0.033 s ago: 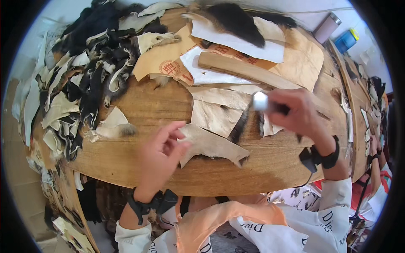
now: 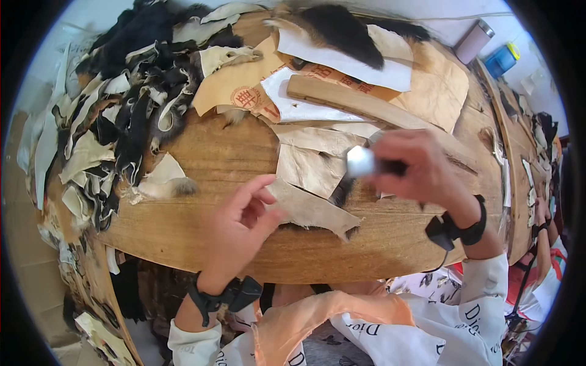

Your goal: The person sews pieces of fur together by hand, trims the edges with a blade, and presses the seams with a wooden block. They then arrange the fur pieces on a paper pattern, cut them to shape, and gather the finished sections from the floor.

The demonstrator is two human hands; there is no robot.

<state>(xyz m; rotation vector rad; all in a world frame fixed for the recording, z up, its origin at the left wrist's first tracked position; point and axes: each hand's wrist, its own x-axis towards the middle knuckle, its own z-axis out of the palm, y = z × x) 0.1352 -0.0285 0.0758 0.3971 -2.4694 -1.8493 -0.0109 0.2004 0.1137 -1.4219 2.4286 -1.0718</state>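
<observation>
My right hand is closed round the dark handle of a tool with a shiny flat metal end, blurred by motion. It is over the right part of a pale, skin-side-up fur pelt, and dark fur shows along the pelt's edge. Below lies a separate tan piece of fur skin, tapering to the right. My left hand is at this piece's left end and covers part of it; its fingers are curved, with the thumb apart from them. Whether the fingertips touch the skin I cannot tell.
A long wooden stick lies across white and brown paper behind the pelt. Black and cream fur scraps heap at the left. A dark fur piece, tumbler and blue bottle are farther back. Another person's hand shows at right.
My right hand has moved left and slightly down with the tool, over the pelt. My left hand has shifted a little right, covering more of the tan skin's left end.
</observation>
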